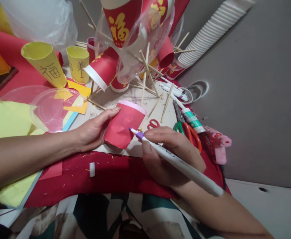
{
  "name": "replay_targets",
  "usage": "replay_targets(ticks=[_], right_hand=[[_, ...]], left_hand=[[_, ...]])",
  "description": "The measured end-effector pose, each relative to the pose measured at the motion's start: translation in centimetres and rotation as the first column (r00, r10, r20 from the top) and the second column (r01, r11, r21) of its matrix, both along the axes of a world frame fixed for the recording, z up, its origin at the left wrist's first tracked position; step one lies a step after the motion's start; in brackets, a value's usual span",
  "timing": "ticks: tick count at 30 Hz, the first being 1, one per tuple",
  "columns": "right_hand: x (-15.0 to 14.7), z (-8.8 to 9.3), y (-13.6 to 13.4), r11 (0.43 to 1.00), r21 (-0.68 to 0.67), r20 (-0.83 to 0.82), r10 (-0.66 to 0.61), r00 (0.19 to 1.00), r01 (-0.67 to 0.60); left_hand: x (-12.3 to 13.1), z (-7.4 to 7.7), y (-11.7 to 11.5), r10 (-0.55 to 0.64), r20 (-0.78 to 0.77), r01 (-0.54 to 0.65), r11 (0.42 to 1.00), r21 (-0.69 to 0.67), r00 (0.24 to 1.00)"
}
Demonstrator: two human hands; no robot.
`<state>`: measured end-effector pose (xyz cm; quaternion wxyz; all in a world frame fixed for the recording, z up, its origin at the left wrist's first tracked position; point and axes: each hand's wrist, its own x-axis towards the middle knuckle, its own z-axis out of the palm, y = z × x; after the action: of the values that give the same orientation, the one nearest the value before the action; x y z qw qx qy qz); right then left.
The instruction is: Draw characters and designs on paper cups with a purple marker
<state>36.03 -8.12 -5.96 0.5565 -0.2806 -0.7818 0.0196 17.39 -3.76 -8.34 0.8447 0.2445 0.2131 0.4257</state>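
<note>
My left hand (97,131) grips a red paper cup (123,124) with a pink band at its top, its fingers partly hidden behind the cup. Faint purple lines show on the cup's side. My right hand (170,156) pinches a white marker pen (180,164) with a purple collar. Its purple tip sits at the cup's right side; whether it touches the paper I cannot tell. A small white pen cap (92,169) lies on the red cloth in front of the cup.
Yellow paper cups (46,66) with drawn characters stand at back left. Wooden sticks (145,76), clear lids (145,43) and red cups form a structure behind. To the right lie scissors (185,127), a glue tube (192,119) and a pink glue gun (218,142); stacked white cups (215,30) lean there.
</note>
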Motion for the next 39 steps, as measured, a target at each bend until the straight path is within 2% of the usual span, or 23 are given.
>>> replay_targets(ticks=[11, 17, 21, 30, 35, 39], right_hand=[[0.32, 0.81, -0.53, 0.992, -0.043, 0.092, -0.111, 0.99, 0.116], [0.1, 0.74, -0.29, 0.999, 0.037, 0.026, 0.014, 1.0, -0.015], [-0.19, 0.57, -0.04, 0.999, 0.044, 0.032, -0.016, 0.999, 0.014], [0.0, 0.4, -0.13, 0.998, 0.018, 0.047, -0.069, 0.997, 0.068], [0.28, 0.71, -0.45, 0.999, -0.05, 0.109, 0.0, 0.994, 0.005], [0.13, 0.6, -0.34, 0.998, -0.051, 0.064, 0.045, 0.997, -0.042]], left_hand=[[-0.1, 0.38, 0.07, 0.019, -0.069, -0.02, 1.0, 0.0, 0.997], [-0.11, 0.1, 0.13, 0.013, -0.03, -0.014, 1.0, -0.025, 0.999], [-0.29, -0.25, 0.05, 0.006, 0.003, -0.006, 1.0, -0.023, 1.0], [-0.2, -0.05, -0.05, -0.027, -0.062, 0.027, 1.0, 0.001, 0.998], [-0.17, -0.2, 0.03, -0.009, 0.01, 0.009, 1.0, -0.009, 1.0], [-0.13, -0.23, 0.06, -0.002, 0.038, 0.002, 1.0, -0.011, 0.999]])
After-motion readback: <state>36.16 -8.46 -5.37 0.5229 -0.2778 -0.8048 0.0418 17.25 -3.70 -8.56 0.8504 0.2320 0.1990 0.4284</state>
